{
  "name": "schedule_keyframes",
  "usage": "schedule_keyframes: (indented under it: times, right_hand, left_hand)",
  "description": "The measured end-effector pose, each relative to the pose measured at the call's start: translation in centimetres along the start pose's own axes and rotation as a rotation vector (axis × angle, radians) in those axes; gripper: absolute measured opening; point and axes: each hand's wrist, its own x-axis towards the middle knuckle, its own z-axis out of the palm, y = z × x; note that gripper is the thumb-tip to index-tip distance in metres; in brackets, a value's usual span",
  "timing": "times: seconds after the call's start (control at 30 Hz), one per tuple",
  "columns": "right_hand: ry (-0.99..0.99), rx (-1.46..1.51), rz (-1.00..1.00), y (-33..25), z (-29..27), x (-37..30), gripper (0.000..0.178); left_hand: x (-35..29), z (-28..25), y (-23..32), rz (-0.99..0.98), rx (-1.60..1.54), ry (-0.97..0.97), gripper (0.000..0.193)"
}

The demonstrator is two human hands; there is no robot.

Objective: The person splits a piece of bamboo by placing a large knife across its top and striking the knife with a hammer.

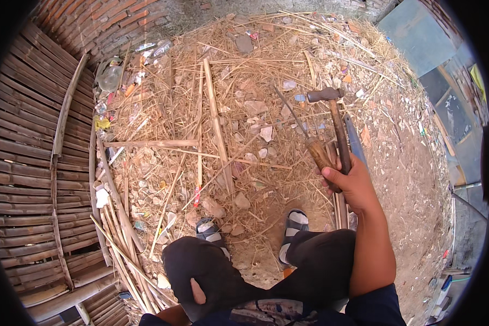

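Observation:
My right hand (351, 183) is closed around two tools at once, right of my knees and above the littered ground. One is a hammer (339, 130), its dark metal head up and away from me on a brown wooden handle. Beside it is a tool with a thick wooden handle (319, 152) and a long thin metal spike pointing far left. A grey, blade-like strip (354, 138) shows just right of the hammer handle; whether I hold it too, I cannot tell. My left hand is out of sight; only a bit of forearm shows at the lower edge.
Straw, stones and broken brick cover the ground. Wooden sticks (214, 117) lie ahead of my sandalled feet, with a bundle of bamboo strips (126, 247) at left. A bamboo slat wall (22, 179) stands left, a brick wall (119, 24) behind, grey sheets (418, 35) at far right.

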Motion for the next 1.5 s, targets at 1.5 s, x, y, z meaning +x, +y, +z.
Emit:
schedule_keyframes:
  times: [1.5]
  right_hand:
    - [-0.155,-0.051,-0.268,-2.6,2.0,-10.2,0.031]
  left_hand:
    - [-41.0,-12.1,27.4,2.385,0.349,0.377,0.059]
